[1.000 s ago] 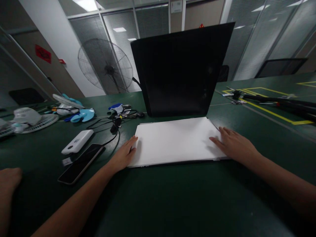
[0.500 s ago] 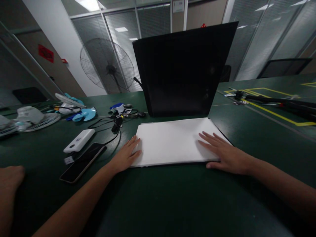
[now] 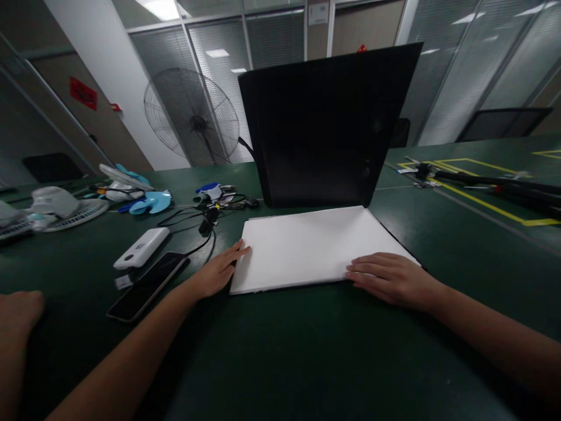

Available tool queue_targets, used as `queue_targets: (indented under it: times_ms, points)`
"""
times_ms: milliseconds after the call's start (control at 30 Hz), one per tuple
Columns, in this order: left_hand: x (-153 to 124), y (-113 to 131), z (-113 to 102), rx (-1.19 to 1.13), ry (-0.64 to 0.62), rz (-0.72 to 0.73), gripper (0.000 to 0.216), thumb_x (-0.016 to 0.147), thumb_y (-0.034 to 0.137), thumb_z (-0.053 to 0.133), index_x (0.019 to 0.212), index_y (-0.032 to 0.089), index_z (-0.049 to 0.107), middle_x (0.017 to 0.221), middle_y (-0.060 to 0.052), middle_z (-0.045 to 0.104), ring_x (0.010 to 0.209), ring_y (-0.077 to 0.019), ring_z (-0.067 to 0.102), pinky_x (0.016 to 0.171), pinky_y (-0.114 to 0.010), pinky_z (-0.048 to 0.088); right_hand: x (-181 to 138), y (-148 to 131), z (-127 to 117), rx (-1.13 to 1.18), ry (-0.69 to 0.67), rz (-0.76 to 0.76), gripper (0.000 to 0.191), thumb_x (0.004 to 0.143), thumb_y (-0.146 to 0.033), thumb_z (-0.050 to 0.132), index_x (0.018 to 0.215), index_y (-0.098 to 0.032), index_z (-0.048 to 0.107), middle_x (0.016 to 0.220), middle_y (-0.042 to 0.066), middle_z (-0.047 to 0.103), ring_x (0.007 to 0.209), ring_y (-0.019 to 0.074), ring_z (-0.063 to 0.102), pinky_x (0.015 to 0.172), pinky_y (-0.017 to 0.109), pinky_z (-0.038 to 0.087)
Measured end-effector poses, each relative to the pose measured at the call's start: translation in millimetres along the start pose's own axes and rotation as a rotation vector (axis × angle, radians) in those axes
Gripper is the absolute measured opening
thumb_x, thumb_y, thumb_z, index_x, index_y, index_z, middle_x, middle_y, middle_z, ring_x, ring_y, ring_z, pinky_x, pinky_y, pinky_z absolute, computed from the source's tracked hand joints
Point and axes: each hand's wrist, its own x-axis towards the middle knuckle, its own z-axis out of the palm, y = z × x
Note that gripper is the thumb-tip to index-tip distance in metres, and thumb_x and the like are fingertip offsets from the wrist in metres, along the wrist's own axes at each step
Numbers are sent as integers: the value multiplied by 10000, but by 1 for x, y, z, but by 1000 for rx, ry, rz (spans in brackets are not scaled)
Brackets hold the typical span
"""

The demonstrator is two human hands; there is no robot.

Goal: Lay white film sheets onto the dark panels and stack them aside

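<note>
A flat white rectangular pad or stack of sheets (image 3: 302, 248) lies on the green table, with a thin dark edge along its right side. Behind it a large black panel (image 3: 328, 128) stands nearly upright, like a raised cover; whether the two are joined I cannot tell. My left hand (image 3: 214, 272) touches the pad's left edge, fingers stretched over the near-left side. On the front right edge rests my right hand (image 3: 388, 278), its fingers extended, close together and lying flat. Neither hand grips anything that I can see.
To the left lie a phone (image 3: 146, 286), a white power bank (image 3: 141, 248) and tangled cables (image 3: 208, 222). Small white fans (image 3: 55, 204) with blue blades (image 3: 153, 202) sit farther left. Another person's hand (image 3: 20, 310) rests at the left edge. Black rods (image 3: 491, 178) lie at right.
My right hand has slid toward the pad's front edge, and its fingers have come together. My left hand has shifted slightly outward along the left edge. The pad has turned slightly.
</note>
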Motion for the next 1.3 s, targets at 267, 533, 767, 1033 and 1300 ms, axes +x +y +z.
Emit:
queue_targets:
  times_ms: [267,533,767,1033,1300]
  points:
    - [1,15,-4,45,-12,-36,738,881,83,369,1607,212,394,1706,-49,232,1540,-257,327,1280,-473,238,1,12,8,41,-96,355,664,936,-557,653,1513,-263,510,1493,116,551,1304,303,582,1017,519,554]
    - [4,1,-2,89,-52,-39,931,752,3,402,1628,314,337,1714,13,177,1485,-270,431,1247,-471,330,0,4,1,-253,101,-56,416,980,-240,639,1386,-189,568,1256,65,711,1023,191,697,751,333,606]
    - [4,0,-3,77,-26,-31,777,866,98,406,1623,268,358,1715,-15,234,1494,-267,427,1261,-460,302,6,-1,-16,-351,190,-222,358,954,-88,618,1311,-62,603,1147,111,742,994,189,702,689,304,591]
    - [-1,-8,-4,47,23,71,778,916,171,491,1646,315,263,1738,-56,197,1511,-315,397,1237,-531,331,8,5,-23,-401,246,-244,389,924,-79,667,1309,-48,623,1198,125,732,1062,202,697,727,311,605]
    - [-3,-6,-14,21,6,194,1011,780,161,652,1665,291,180,1745,-86,143,1535,-370,329,1250,-554,288,0,15,-31,-353,224,-175,543,938,-114,667,1460,-216,554,1298,71,700,1115,208,704,793,325,628]
